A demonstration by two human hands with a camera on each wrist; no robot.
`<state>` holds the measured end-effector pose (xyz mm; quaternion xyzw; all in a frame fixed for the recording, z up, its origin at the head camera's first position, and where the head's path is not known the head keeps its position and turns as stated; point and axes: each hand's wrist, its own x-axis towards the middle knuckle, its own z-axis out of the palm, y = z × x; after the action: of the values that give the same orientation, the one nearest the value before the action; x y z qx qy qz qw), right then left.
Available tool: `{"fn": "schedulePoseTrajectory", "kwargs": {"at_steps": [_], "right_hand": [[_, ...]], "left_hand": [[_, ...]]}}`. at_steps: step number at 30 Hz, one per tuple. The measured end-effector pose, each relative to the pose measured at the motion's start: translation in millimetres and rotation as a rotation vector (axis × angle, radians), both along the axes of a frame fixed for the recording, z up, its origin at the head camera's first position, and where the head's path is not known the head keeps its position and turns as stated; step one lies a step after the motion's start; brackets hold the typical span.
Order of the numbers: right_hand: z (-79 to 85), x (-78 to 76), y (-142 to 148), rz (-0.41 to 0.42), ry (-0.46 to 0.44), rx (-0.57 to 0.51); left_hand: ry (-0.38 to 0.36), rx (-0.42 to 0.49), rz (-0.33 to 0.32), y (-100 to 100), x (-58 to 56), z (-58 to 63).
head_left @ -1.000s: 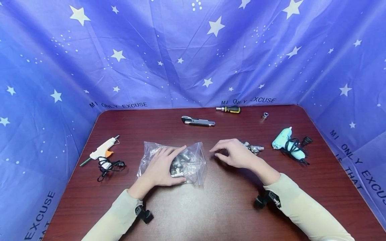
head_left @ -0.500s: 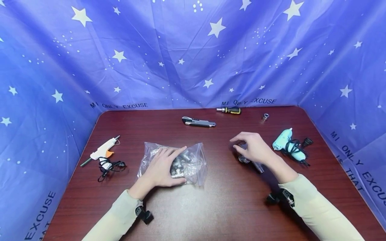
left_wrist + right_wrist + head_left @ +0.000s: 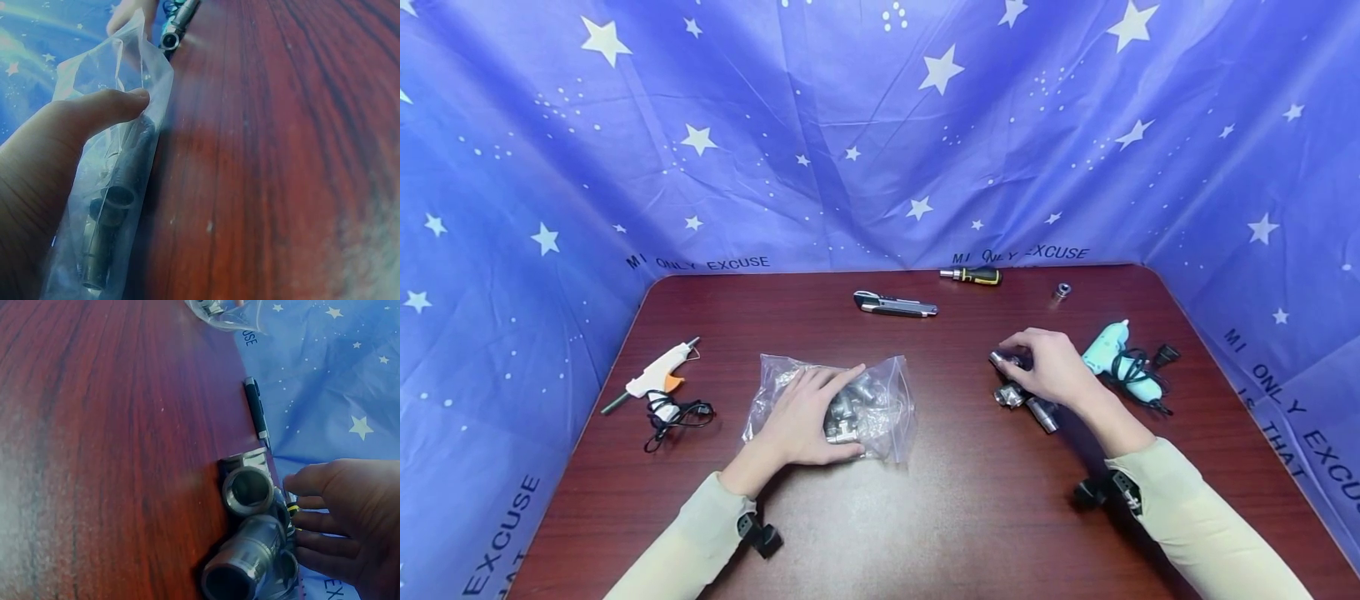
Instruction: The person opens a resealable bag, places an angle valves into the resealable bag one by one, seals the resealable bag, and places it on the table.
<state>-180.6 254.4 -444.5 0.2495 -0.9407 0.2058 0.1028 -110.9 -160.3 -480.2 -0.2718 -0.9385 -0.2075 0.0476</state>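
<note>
My left hand [image 3: 805,421] lies over a clear zip bag [image 3: 895,408] with its fingers spread on the plastic. Inside the bag are several shiny metal fittings [image 3: 842,417]; in the left wrist view, hollow tube ends [image 3: 119,194] show through below the thumb. My right hand [image 3: 1052,367] is over a small group of loose metal fittings [image 3: 1042,412] on the right, partly covering them. From the right wrist, the fingers [image 3: 331,544] look extended beside the hollow fittings [image 3: 250,550], and no piece appears gripped. Whether the fingertips touch is hard to tell.
A white glue gun [image 3: 658,371] with a cord lies left, a light blue one [image 3: 1105,346] close beyond my right hand. Along the back are a utility knife [image 3: 895,305], a screwdriver [image 3: 977,276] and a small metal socket [image 3: 1062,292]. A starry cloth [image 3: 865,183] borders the table.
My right hand has moved right, from beside the bag to over the loose fittings, uncovering their near ends. My left hand and the bag have stayed in place.
</note>
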Motion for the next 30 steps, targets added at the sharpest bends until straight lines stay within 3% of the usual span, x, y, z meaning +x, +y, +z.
{"fn": "schedulePoseTrajectory", "kwargs": {"at_steps": [20,30], "right_hand": [[0.0,-1.2,3.9,-0.031,-0.149,0.089],[-0.1,-2.0,-5.6,-0.009,-0.056,0.039]], "left_hand": [[-0.003,0.004,-0.002,0.6,-0.2,0.2],[0.006,0.001,-0.007,0.5,-0.6,-0.8]]}}
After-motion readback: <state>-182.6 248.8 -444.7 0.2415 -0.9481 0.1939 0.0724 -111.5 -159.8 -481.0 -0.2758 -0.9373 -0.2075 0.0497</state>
